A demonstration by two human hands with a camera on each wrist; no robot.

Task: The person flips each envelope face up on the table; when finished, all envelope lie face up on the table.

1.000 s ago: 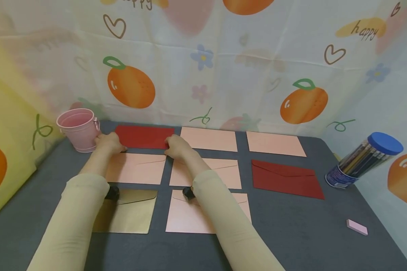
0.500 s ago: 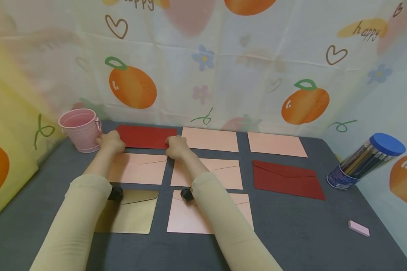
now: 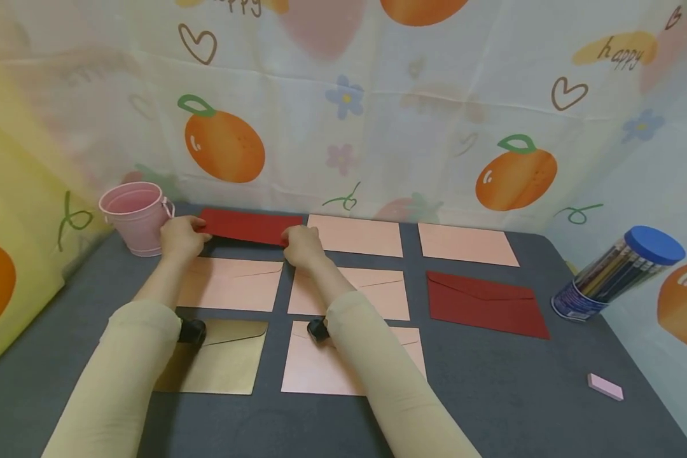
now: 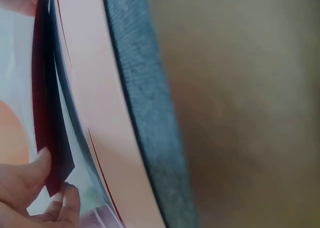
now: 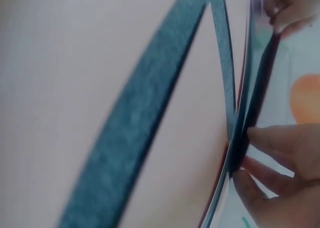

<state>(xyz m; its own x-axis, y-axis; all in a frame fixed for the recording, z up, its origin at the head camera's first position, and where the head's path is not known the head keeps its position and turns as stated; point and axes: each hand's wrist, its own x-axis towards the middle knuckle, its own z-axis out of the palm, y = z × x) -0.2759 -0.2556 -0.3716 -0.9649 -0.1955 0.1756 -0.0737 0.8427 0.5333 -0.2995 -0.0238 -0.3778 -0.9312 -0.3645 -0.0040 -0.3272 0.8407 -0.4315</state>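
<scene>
Both hands hold a red envelope (image 3: 250, 226) at the back left of the table, raised a little off the surface. Its left end is pinched between the thumb and fingers of my left hand (image 3: 182, 240), close beside a pink bucket (image 3: 134, 219). My right hand (image 3: 303, 247) grips the other end, near a pale pink envelope (image 3: 355, 235). In the left wrist view the red envelope (image 4: 44, 102) stands clear of the table at its left corner. The right wrist view shows my right thumb and fingers on the envelope's dark edge (image 5: 261, 90).
More pale pink envelopes (image 3: 229, 286), a gold envelope (image 3: 235, 356) and a second red envelope (image 3: 483, 304) lie in rows. A blue-lidded tub of pencils (image 3: 615, 270) leans at the right. A pink eraser-like block (image 3: 605, 386) lies near the right edge.
The red envelope has come up off the table, its front edge rising and shifting slightly back. Both hands have moved up with it; the other envelopes stay put.
</scene>
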